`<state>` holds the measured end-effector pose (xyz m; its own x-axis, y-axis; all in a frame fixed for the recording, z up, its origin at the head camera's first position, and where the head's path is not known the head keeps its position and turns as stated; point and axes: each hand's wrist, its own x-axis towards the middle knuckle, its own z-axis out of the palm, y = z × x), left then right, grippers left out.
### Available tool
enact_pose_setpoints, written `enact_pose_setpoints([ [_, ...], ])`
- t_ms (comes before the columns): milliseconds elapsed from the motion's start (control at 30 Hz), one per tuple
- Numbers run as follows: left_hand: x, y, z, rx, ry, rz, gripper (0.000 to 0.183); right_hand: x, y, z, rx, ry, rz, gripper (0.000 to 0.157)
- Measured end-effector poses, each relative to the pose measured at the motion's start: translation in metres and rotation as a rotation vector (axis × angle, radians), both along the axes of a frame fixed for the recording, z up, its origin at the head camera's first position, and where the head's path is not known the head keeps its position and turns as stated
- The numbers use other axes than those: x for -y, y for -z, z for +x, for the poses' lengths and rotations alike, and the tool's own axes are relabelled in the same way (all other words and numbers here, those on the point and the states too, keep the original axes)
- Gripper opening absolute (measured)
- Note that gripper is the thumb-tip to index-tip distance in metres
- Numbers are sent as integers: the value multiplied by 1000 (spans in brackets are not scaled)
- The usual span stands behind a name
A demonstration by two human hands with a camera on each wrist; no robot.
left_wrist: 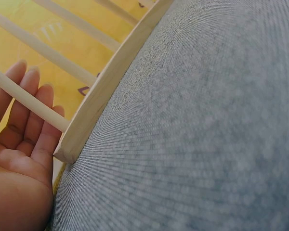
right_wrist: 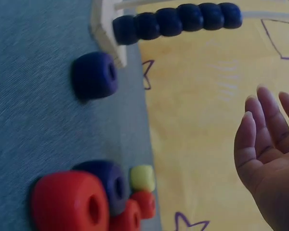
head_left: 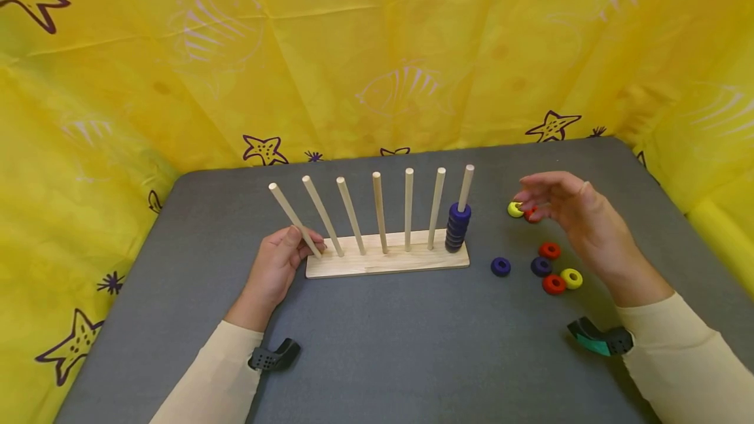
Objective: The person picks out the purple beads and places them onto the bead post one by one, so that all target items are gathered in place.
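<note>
Standing mid-frame on the grey surface (head_left: 383, 352), the stand (head_left: 353, 267) carries a stack of blue rings (head_left: 457, 228) on its rightmost peg (head_left: 466, 185). Left of centre, the left hand (head_left: 279, 264) lies at the leftmost peg (head_left: 288, 208), fingers relaxed. At right, the right hand (head_left: 574, 214), fingers loosely extended, hovers near scattered red, yellow and blue rings (head_left: 549, 256).

Tabletop (head_left: 383, 345): grey, far corners rounded.
Cloth (head_left: 318, 38): yellow, creased, behind the tabletop and along both sides.
Starfish (head_left: 73, 347): dark purple outlines on the cloth.
Fish (head_left: 403, 91): pale, striped, faint.
</note>
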<state>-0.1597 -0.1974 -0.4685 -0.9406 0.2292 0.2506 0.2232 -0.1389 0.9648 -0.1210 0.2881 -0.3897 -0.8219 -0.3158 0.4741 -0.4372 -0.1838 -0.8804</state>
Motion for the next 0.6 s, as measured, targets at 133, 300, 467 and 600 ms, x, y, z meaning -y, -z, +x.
enact_pose_setpoints([
  [133, 0, 0, 0, -1, 0, -2, 64, -4, 6, 1, 15, 17, 18, 62],
  [300, 0, 0, 1, 2, 2, -5, 64, -9, 16, 4, 66, 100, 69, 60],
  [467, -1, 0, 1, 5, 4, -4, 64, -13, 30, 8, 117, 187, 138, 54],
  [600, 0, 0, 1, 9, -2, 1, 64, -17, 38, 8, 115, 234, 241, 34],
])
